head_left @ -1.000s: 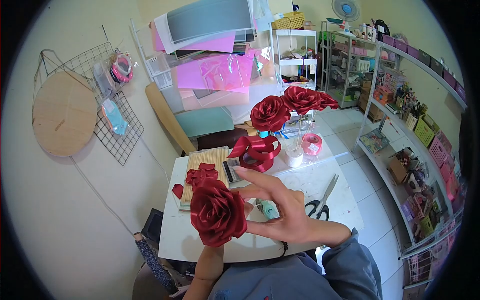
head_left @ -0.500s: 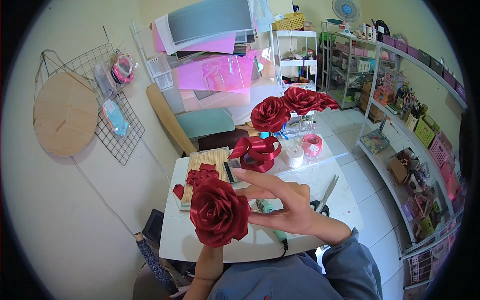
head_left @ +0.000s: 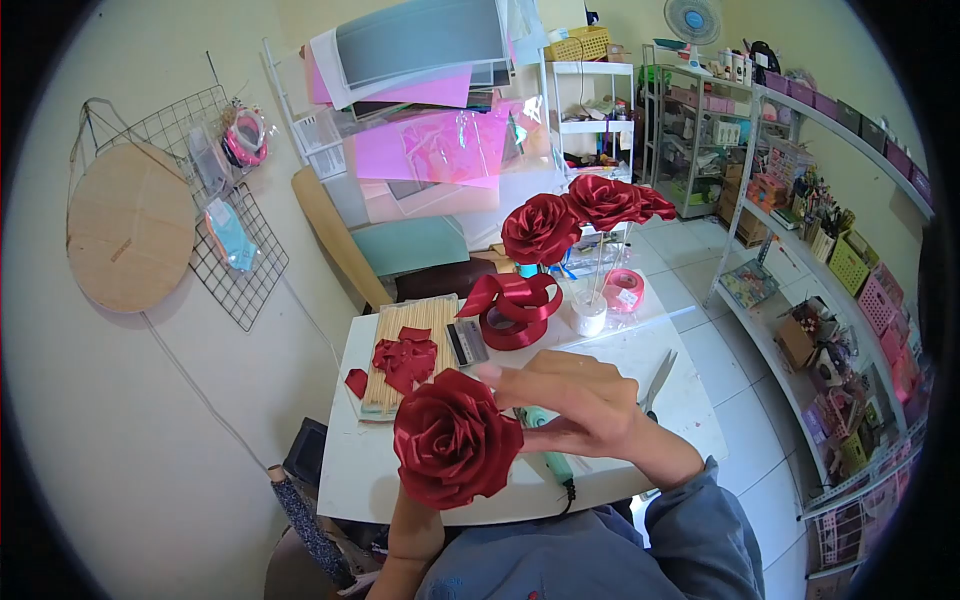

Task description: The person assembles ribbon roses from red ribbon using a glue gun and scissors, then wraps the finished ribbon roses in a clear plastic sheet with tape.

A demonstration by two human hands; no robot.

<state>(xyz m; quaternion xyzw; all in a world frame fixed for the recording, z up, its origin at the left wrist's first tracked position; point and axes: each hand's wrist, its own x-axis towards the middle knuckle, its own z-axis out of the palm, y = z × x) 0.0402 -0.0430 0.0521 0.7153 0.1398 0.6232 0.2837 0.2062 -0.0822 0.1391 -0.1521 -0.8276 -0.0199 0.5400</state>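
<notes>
right hand [head_left: 580, 410] pinches a red ribbon rose [head_left: 452, 438] above the table's [head_left: 350, 470] front edge; left hand [head_left: 420, 512] beneath it, its grip hidden.

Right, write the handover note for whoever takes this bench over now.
Left hand: holds the red ribbon rose from beneath, mostly hidden.
Right hand: fingertips at the rose's right edge; grip unclear.
Glue gun under the right hand, scissors beside it, cut petals on the stick mat, ribbon roll behind.
Done: finished roses stand at the back.
Left: loose petals unused.
</notes>
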